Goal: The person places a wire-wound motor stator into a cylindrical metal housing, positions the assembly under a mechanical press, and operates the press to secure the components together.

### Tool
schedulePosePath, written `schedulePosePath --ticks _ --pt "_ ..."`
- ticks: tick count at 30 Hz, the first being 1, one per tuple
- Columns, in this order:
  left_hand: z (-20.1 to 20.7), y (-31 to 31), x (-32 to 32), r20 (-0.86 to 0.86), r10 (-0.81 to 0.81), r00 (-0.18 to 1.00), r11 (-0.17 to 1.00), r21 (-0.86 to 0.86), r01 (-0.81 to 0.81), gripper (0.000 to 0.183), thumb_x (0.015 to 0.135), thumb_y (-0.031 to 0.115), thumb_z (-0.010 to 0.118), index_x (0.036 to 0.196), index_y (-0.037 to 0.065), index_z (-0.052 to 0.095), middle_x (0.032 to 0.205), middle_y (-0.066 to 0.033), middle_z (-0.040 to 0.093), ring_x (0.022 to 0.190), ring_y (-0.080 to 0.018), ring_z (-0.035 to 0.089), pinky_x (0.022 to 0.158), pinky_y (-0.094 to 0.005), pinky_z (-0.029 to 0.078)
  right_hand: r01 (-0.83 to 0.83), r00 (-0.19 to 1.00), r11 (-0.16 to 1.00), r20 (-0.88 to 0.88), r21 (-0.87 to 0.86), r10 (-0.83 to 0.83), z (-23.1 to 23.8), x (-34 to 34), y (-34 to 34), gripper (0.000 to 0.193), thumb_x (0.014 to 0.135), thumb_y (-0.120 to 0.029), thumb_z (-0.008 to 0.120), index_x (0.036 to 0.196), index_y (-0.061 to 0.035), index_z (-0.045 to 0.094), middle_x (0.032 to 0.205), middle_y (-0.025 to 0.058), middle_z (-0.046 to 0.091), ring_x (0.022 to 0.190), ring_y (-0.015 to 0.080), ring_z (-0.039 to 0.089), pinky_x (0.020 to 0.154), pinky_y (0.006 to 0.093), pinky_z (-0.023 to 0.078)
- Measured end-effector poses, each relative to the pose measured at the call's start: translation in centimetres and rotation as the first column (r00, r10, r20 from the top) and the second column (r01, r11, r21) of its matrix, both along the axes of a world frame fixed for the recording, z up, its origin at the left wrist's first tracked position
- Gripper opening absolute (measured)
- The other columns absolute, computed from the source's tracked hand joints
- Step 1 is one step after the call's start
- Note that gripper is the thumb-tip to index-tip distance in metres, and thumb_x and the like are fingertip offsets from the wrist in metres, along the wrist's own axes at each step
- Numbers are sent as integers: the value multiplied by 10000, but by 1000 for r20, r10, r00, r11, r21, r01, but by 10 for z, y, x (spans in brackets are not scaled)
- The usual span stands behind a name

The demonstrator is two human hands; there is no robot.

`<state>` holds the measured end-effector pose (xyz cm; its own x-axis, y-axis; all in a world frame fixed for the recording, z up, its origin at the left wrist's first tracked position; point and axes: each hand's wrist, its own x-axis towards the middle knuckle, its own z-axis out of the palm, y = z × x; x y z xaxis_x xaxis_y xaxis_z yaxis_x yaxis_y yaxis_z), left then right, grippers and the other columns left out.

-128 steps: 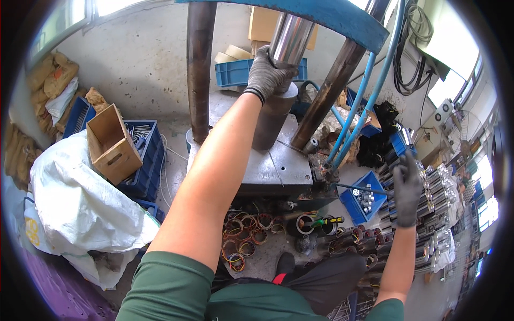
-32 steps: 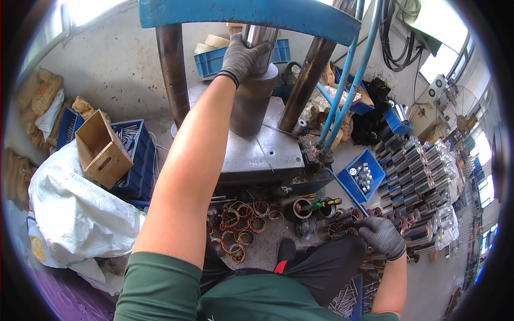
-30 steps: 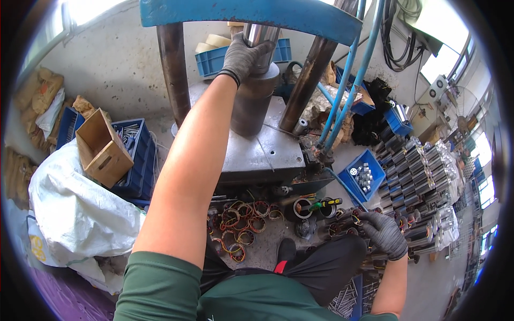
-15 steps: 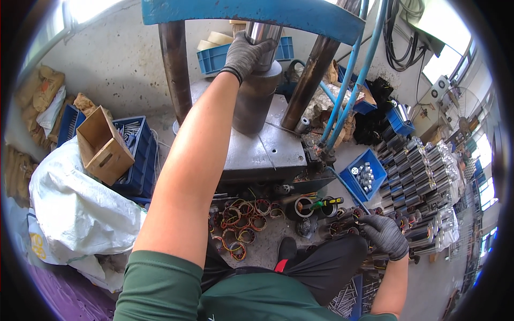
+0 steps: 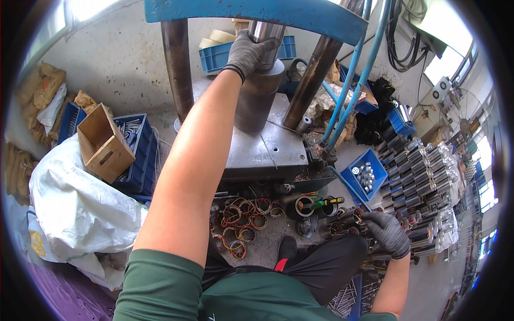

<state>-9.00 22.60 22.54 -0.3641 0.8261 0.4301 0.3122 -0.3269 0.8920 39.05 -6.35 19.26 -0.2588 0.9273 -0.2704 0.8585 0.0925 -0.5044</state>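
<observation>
My left hand (image 5: 246, 55), in a grey glove, is wrapped around the side of a shiny metal cylinder (image 5: 266, 33). That cylinder stands upright on a thick dark steel cylinder (image 5: 257, 104), on the metal bed (image 5: 243, 152) of a press. The press's curved blue crossbeam (image 5: 257, 12) hides the shiny cylinder's top. At the lower right, my gloved right hand (image 5: 388, 234) has its fingers curled at the end of a thin blue lever (image 5: 350, 190). That lever slants down from beside the press bed.
Dark posts (image 5: 313, 80) flank the cylinders. Wire-wound rings (image 5: 238, 219) lie on the floor near my feet. A blue bin (image 5: 381, 175) of small metal parts and rows of metal cylinders (image 5: 420, 182) are at right. A wooden box (image 5: 107, 147) and white sack (image 5: 80, 200) stand left.
The whole view has shifted very slightly. My left hand stays on the shiny cylinder and my right hand stays at the lever's end.
</observation>
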Motion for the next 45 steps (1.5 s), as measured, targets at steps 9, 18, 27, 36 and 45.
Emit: schedulePosePath --ticks 9,18,27,36,45 --pt "-2 3 2 0 -28 1000 1000 4 28 804 720 475 934 1247 -17 580 1138 -190 731 1056 -274 719 969 -363 550 -29 1000 999 0 26 29 -11 14 -1 294 952 -118 647 1210 4 715 1000 168 751 850 254 730 796 357 576" --pt "0 1 1 40 -68 997 998 7 68 783 717 420 942 1252 -11 567 1154 -172 730 1064 -261 717 973 -372 554 68 991 988 -125 137 -51 -9 7 -3 293 962 -84 624 1227 7 709 998 143 753 864 205 712 812 328 564" --pt "-11 14 16 228 -331 916 939 171 297 840 833 290 890 1460 -2 412 1293 -192 634 1120 -271 657 906 -409 603 109 992 447 -72 888 -99 39 -13 99 220 935 -179 729 1101 -36 739 1040 190 739 962 346 724 826 393 565" --pt "-42 73 -28 225 -325 919 935 222 276 571 901 312 827 1310 43 534 1126 -115 646 985 -235 656 787 -388 604 98 963 532 55 841 -264 94 -33 203 591 999 -585 547 968 -34 760 914 237 724 924 388 724 814 483 556" --pt "-56 64 -54 64 -303 951 936 207 284 684 881 394 850 1344 19 512 1198 -111 611 1111 -224 587 999 -384 487 76 960 470 63 880 -273 100 -35 199 699 929 -673 595 1205 -34 662 995 211 752 977 357 734 886 481 553"
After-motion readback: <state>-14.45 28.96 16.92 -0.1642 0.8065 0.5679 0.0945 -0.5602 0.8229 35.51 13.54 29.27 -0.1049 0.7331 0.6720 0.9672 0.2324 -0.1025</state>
